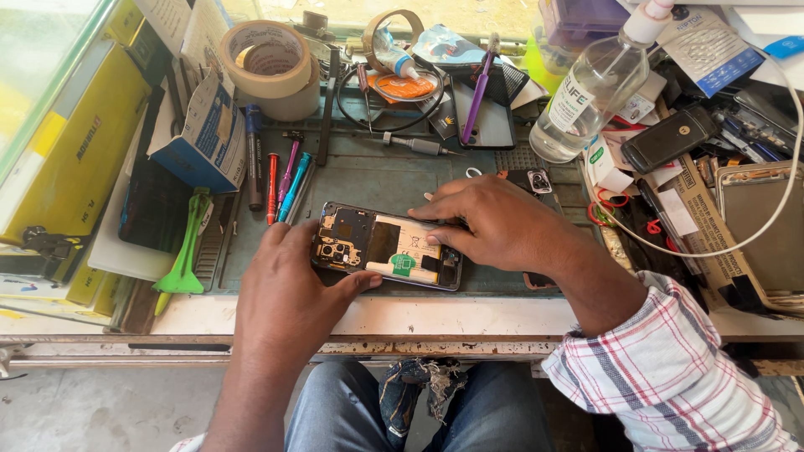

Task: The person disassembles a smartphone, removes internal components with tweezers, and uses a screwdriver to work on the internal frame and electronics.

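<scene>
Centrally, an opened smartphone (387, 246) with its back cover off is steadied on the grey-green work mat (368, 172) by the left hand (289, 289), whose fingers are curled around the camera end and whose thumb is laid along the near edge of the frame. The right hand (494, 222) is pressed down over the other end of the phone, its fingertips (423, 213) bent onto the top edge of the white-labelled battery (406, 247); whether anything small is pinched under those fingers cannot be told, since the contact is hidden by the hand. A checked sleeve (670, 368) is seen on the right forearm. Just beside the left hand, a row of coloured screwdrivers (285, 180) is laid on the mat, with a green plastic pry tool (186, 251) further left. Behind the phone, a second dark phone (486, 117) is found with a purple brush (479, 88) resting across it, and a loose metal driver (414, 146) nearby. Near the far edge of the bench, two rolls of tape (268, 63) are stacked, next to a blue and white box (205, 130). To the right, a clear bottle of liquid (590, 88) is lying tilted among cluttered parts, and a white cable (754, 218) is looped over a metal phone back (754, 222).
</scene>
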